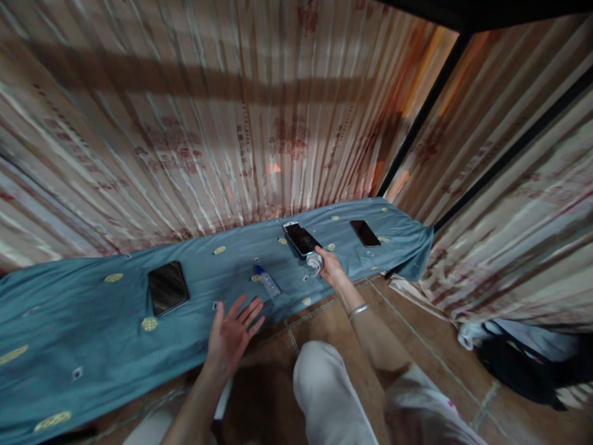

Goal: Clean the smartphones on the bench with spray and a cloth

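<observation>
My right hand (330,267) reaches forward and grips a small white cloth (315,262) at the near corner of a black phone (302,238). That phone lies on a long blue cloth (92,334) spread on the floor. Palm up, my left hand (234,334) hovers with fingers spread over the blue cloth's near edge and holds nothing. A small clear spray bottle with a blue cap (267,281) lies just beyond my left hand. A dark tablet (167,287) rests to the left, and a second phone (365,233) to the right.
Striped patterned curtains (194,123) hang close behind the blue cloth and along the right side. My knees in white trousers (324,389) are over the brown tiled floor (417,346). A dark bag and white fabric (514,358) lie at the right.
</observation>
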Demonstrator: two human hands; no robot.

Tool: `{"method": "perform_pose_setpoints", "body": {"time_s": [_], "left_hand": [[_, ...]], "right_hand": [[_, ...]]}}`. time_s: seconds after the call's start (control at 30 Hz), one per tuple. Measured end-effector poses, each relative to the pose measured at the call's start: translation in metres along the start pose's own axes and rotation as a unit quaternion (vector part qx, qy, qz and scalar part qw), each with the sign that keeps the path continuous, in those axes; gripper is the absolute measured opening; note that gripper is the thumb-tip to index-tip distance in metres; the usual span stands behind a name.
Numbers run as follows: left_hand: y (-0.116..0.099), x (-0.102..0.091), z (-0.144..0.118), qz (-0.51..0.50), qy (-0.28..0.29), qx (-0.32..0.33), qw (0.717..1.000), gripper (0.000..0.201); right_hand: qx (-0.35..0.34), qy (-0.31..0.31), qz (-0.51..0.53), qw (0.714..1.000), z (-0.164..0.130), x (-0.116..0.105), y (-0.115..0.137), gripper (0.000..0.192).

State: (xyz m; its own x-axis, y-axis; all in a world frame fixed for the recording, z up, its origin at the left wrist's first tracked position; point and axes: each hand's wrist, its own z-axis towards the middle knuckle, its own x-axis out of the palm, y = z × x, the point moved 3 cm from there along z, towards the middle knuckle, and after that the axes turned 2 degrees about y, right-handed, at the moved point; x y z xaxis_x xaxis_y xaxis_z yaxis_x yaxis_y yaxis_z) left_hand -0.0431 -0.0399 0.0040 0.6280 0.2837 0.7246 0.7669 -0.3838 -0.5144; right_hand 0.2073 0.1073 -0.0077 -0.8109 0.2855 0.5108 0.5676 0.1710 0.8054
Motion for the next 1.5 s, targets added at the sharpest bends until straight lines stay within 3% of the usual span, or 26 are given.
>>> {"method": "perform_pose_setpoints", "body": {"time_s": [0.3, 0.67, 1.0, 1.17, 1.3, 1.5], "left_hand": [[-0.006, -0.008, -0.002, 0.004, 0.023, 0.013, 1.000, 0.056], [-0.005, -0.006, -0.003, 0.018, 0.050, 0.016, 0.998, 0.057], [-0.005, -0.004, -0.005, 0.025, 0.046, 0.019, 0.998, 0.057], [-0.006, -0.005, -0.003, 0.028, 0.056, 0.016, 0.998, 0.054], [-0.002, -0.006, -0.002, 0.030, 0.049, 0.021, 0.998, 0.048], [0.011, -0.008, 0.002, 0.084, 0.028, 0.087, 0.992, 0.039]], "right_hand": [[0.009, 0.006, -0.010, 1.000, 0.044, -0.004, -0.007, 0.012], [0.060, -0.021, -0.058, 0.996, 0.057, -0.008, -0.028, 0.013], [0.102, -0.047, -0.082, 0.990, 0.057, -0.010, -0.025, 0.011], [0.115, -0.065, -0.096, 0.987, 0.061, -0.008, -0.020, 0.032], [0.107, -0.058, -0.095, 0.988, 0.044, -0.011, -0.015, 0.018], [0.132, 0.020, -0.076, 0.988, -0.014, -0.011, -0.027, 0.027]]}}
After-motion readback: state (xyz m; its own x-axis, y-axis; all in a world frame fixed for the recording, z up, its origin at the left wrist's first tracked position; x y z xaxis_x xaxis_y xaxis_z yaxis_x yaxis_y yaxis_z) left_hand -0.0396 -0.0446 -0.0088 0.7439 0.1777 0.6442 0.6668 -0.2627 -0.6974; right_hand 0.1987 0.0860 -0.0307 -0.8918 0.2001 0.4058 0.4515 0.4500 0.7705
